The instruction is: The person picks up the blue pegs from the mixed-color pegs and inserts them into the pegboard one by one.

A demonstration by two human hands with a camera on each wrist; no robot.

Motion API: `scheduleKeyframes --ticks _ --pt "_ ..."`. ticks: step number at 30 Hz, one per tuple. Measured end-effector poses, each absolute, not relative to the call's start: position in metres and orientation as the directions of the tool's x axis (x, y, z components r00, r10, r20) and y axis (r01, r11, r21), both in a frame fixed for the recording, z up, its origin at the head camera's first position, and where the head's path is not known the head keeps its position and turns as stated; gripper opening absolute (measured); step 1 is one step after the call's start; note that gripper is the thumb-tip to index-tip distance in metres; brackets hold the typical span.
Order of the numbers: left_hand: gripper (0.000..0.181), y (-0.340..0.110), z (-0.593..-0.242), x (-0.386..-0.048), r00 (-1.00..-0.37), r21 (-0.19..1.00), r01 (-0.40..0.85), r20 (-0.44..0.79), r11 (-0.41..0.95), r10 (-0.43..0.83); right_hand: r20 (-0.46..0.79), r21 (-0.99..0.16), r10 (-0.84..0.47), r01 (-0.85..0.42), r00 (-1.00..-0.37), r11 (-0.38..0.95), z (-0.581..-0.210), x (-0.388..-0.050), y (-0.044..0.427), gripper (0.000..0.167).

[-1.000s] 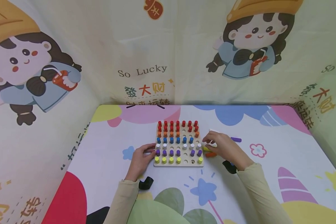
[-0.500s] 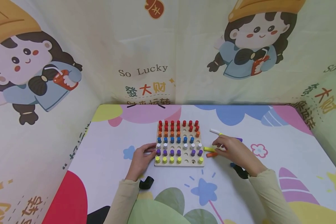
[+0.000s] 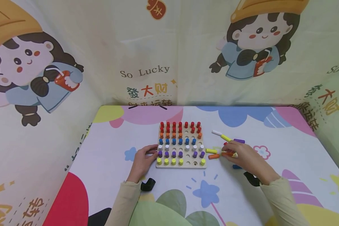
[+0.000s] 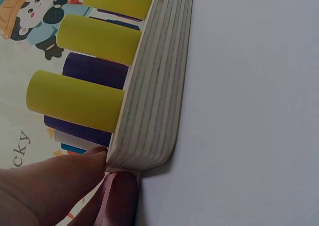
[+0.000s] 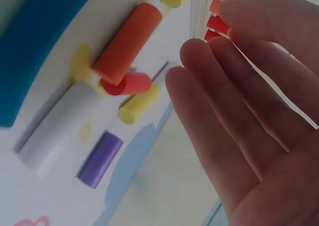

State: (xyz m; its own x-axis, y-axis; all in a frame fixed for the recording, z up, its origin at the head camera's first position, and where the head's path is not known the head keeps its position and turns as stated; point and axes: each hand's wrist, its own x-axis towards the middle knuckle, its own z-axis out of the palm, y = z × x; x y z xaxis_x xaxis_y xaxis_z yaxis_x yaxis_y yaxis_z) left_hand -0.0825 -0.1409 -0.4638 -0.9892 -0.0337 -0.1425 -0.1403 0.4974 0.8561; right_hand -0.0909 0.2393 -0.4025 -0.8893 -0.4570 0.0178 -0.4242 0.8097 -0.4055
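Observation:
A wooden pegboard [image 3: 199,166] lies on the table, with rows of red, orange, blue, white, purple and yellow pegs and some bare holes. My left hand [image 3: 141,161] rests its fingertips against the board's left side; in the left wrist view they touch its corner. Over the loose pegs right of the board is my right hand [image 3: 243,155]. Its fingers extend with nothing between them in the right wrist view. Below them lie an orange peg [image 5: 129,44], a red peg [image 5: 134,84], a white peg [image 5: 57,128] and a large blue peg [image 5: 40,46].
More loose pegs lie right of the board: a yellow peg [image 3: 211,151], an orange peg [image 3: 213,156], a white peg [image 3: 216,132] and a purple peg [image 3: 239,141]. A patterned cloth wall [image 3: 192,88] rises behind the table.
My right hand has moved right and slightly down, away from the board, uncovering loose yellow and white pegs. My left hand stays at the board's left side.

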Motion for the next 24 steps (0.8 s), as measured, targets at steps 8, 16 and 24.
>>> scheduleKeyframes --ticks 8,16,24 --pt "0.036 -0.141 -0.464 -0.082 -0.989 0.857 -0.142 -0.143 0.496 -0.035 0.013 -0.406 -0.455 -0.420 -0.891 0.812 -0.408 -0.085 0.250 0.020" --pt "0.036 -0.140 -0.462 -0.081 -0.987 0.853 -0.156 -0.155 0.497 -0.042 -0.020 -0.401 -0.442 -0.398 -0.897 0.825 -0.408 -0.079 0.258 0.022" --pt "0.037 -0.140 -0.462 -0.081 -0.987 0.851 -0.157 -0.156 0.500 -0.045 -0.047 -0.397 -0.447 -0.395 -0.893 0.829 -0.410 -0.074 0.266 0.022"
